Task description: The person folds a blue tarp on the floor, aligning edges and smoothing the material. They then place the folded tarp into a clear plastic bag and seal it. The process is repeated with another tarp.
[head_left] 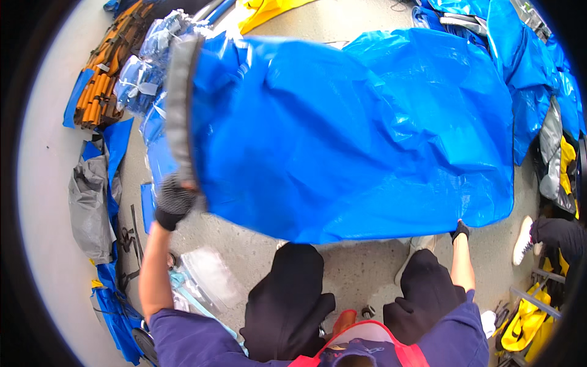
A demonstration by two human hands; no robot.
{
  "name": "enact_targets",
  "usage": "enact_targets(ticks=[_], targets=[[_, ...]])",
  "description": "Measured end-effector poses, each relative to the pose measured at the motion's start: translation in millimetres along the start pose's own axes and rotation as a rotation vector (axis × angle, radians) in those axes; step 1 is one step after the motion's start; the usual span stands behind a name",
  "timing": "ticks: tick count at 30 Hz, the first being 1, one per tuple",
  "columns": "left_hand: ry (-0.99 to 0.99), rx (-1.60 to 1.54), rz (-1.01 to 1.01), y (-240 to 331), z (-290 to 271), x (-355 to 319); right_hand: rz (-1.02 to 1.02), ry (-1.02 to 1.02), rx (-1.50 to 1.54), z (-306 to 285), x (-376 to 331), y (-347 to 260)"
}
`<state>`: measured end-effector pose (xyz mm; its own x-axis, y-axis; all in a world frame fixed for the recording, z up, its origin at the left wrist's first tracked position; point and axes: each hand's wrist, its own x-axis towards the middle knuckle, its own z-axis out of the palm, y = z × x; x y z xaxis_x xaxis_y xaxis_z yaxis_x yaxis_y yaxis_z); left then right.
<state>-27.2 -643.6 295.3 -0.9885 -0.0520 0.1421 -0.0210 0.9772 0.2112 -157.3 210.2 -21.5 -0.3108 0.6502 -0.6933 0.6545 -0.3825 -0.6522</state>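
A large sheet-like blue tarp bag [342, 134] stretches across the middle, creased and shiny. Along its left end runs a grey band [179, 104] that looks like a hem or rim. My left hand [175, 199], in a dark knit glove, grips the lower end of that band. At the near right corner, my right hand [460, 230], also gloved, pinches the tarp's edge. The fingers of my right hand are partly hidden by the blue material. Both arms reach forward over my bent knees.
Clear plastic-wrapped blue packs [137, 85] and orange bundled rods [98, 92] lie at left, with a grey folded cover [92, 208] nearer. More blue tarps [526, 79] pile up at right. Another person's leg [553, 235] and yellow straps [526, 318] are right. Clear plastic bags [211, 278] lie near my knee.
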Motion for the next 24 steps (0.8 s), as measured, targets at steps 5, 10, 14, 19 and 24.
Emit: enact_targets(ticks=[5, 10, 14, 19, 24], targets=[[-0.356, 0.316, -0.525, -136, 50, -91, -0.136, 0.59, -0.156, -136, 54, -3], [0.145, -0.183, -0.946, -179, 95, -217, -0.315, 0.026, -2.164, -106, -20, 9], [0.217, 0.106, -0.988, -3, 203, -258, -0.66, -0.121, -2.604, -2, -190, -73], [0.65, -0.505, -1.496, 33, 257, -272, -1.742, -0.743, -1.934, 209, -317, -129], [0.918, -0.658, -1.662, 27, 297, -281, -2.03, -1.224, -1.065, 443, -507, -48]])
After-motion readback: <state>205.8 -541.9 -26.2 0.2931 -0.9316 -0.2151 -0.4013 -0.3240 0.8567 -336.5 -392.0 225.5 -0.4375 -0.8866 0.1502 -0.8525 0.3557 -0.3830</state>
